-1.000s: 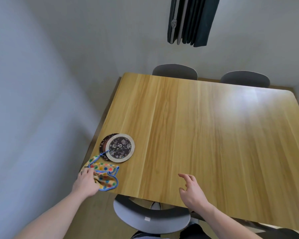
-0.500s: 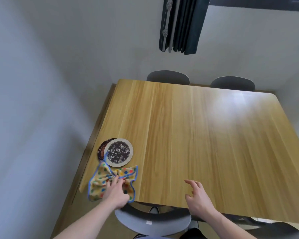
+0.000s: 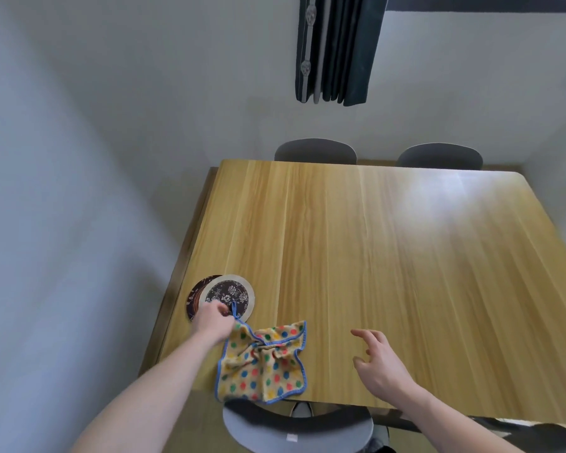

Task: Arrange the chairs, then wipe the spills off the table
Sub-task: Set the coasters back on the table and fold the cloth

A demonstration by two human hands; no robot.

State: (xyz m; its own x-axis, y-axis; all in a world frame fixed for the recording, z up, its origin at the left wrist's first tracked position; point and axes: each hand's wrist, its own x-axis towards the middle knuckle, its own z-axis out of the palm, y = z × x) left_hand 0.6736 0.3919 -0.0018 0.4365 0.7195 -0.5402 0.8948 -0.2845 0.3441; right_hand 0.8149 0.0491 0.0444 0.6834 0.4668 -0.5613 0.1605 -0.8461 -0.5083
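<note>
— On the near left part of the wooden table [image 3: 373,256], what is that cloth?

— A yellow cloth [image 3: 263,364] with red, green, blue and yellow dots and a blue hem. It lies rumpled, folds bunched at its middle, its near edge right at the table's near edge.

— Who has hold of it?

— The left hand [image 3: 213,320] pinches its far left corner, where a thin blue loop sticks up. That hand sits over the near rim of two round floral coasters [image 3: 227,295], one overlapping the other.

— And the other hand?

— The right hand [image 3: 378,362] hovers just right of the cloth, fingers spread and relaxed, grasping nothing.

— Chairs?

— A grey chair [image 3: 296,431] is tucked in at the near edge, below the cloth. Two dark chairs [image 3: 316,151] stand at the far edge.
</note>
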